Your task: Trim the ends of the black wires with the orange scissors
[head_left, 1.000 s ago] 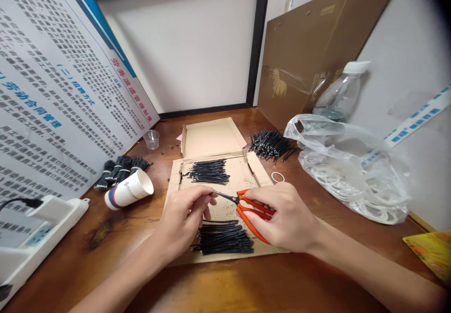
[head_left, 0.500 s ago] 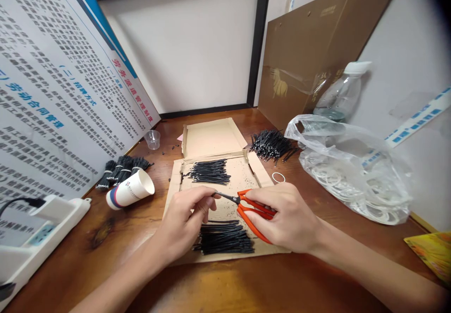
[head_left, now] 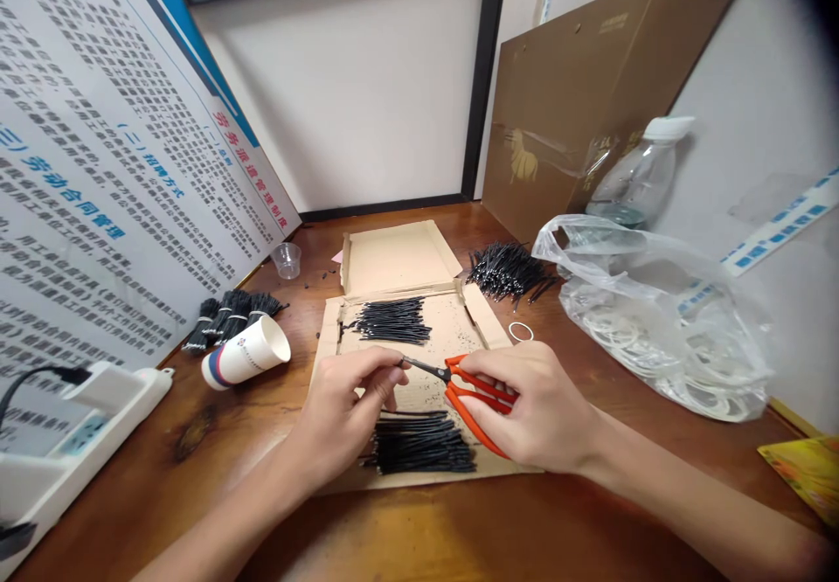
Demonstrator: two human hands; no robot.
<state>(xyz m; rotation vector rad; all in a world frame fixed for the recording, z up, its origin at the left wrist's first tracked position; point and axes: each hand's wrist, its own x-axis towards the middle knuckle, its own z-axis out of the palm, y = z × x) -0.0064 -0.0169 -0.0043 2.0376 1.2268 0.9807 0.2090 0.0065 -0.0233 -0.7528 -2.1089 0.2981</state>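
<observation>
My right hand (head_left: 534, 407) grips orange-handled scissors (head_left: 473, 394), their dark blades pointing left toward my left fingertips. My left hand (head_left: 344, 412) pinches a thin black wire piece at the blade tips; the piece itself is mostly hidden by the fingers. Both hands hover over a flattened cardboard sheet (head_left: 452, 320). Just below my hands lies a pile of short black wires (head_left: 419, 444). A second pile of black wires (head_left: 391, 320) lies farther back on the cardboard.
A paper cup (head_left: 247, 353) lies on its side at left beside bundled black wires (head_left: 229, 313) and a small clear cup (head_left: 287, 259). Loose wires (head_left: 508, 269), a rubber band (head_left: 521, 330), a plastic bag of bands (head_left: 662, 329), a bottle (head_left: 639, 176), and a power strip (head_left: 79, 425) surround the work area.
Both hands hold nearly the same pose; the view has shifted slightly, so everything sits a little to the right.
</observation>
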